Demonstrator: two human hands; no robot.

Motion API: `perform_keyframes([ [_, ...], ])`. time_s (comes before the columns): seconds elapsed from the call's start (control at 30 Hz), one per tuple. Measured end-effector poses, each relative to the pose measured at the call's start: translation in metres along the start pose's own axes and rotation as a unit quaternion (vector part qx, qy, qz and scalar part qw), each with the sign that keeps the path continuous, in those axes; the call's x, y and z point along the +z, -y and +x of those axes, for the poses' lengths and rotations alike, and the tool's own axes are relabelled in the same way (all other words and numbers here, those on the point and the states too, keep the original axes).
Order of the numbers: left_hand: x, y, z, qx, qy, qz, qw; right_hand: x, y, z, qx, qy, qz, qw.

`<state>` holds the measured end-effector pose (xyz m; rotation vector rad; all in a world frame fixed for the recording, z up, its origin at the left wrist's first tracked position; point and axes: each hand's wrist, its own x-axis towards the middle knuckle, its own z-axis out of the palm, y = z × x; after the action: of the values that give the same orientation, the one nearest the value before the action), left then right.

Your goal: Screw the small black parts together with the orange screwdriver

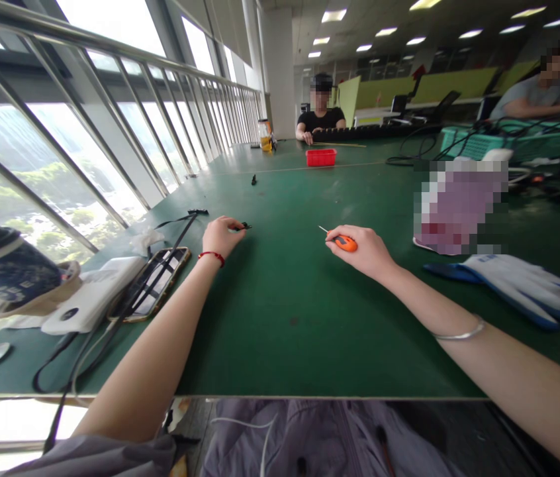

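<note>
My right hand (362, 250) is closed around the orange and grey handle of a screwdriver (345, 242). Its thin metal shaft points up and left, away from me, touching nothing. On the left, my left hand (223, 237) rests low over the green table (280, 318), fingers closed on a small black part (244, 226). Most of that part is hidden by the fingers, so its kind does not show. A wide gap of tabletop lies between the two hands. Farther off sits another small black piece (253, 179).
A phone (163, 281) with black straps, a white power bank (94, 291) and a dark cup (9, 268) stand left. Gloves (518, 285) lie right, near a green basket (523, 140) with cables. A red bin (320, 158) is farther back. Two people sit beyond.
</note>
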<state>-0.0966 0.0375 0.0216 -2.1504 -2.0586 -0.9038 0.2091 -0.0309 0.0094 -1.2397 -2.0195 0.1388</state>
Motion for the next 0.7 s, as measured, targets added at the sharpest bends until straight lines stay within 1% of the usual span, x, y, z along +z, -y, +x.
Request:
perform_keyframes([
  [0.03, -0.002, 0.006, 0.001, -0.025, -0.005, 0.013, 1.000, 0.000, 0.000, 0.000, 0.000, 0.003, 0.001, 1.000],
  [0.1, -0.004, 0.014, 0.002, -0.072, 0.003, 0.033, 0.997, 0.001, 0.000, 0.000, 0.001, 0.009, 0.003, 1.000],
  [0.17, -0.004, 0.016, 0.002, -0.112, 0.022, 0.042, 0.993, 0.002, 0.000, 0.000, 0.003, 0.014, 0.004, 1.000],
  [0.23, -0.005, 0.017, 0.001, -0.137, 0.036, 0.046, 0.989, 0.002, 0.000, 0.000, 0.002, 0.017, 0.005, 1.000],
  [0.33, -0.009, 0.015, 0.001, -0.144, 0.029, 0.034, 0.989, 0.002, 0.000, 0.000, 0.002, 0.018, 0.005, 1.000],
  [0.43, -0.016, 0.017, 0.002, -0.150, -0.020, 0.011, 0.988, 0.002, 0.000, 0.000, 0.002, 0.017, 0.005, 1.000],
  [0.5, -0.019, 0.021, 0.003, -0.162, -0.036, 0.004, 0.986, 0.003, -0.001, -0.001, -0.001, 0.018, 0.004, 1.000],
  [0.6, -0.018, 0.030, 0.004, -0.176, -0.014, -0.008, 0.984, 0.004, -0.001, -0.001, 0.001, 0.018, 0.000, 1.000],
  [0.7, -0.014, 0.038, 0.006, -0.174, 0.001, -0.019, 0.985, 0.004, -0.001, -0.001, 0.006, 0.019, -0.001, 1.000],
])
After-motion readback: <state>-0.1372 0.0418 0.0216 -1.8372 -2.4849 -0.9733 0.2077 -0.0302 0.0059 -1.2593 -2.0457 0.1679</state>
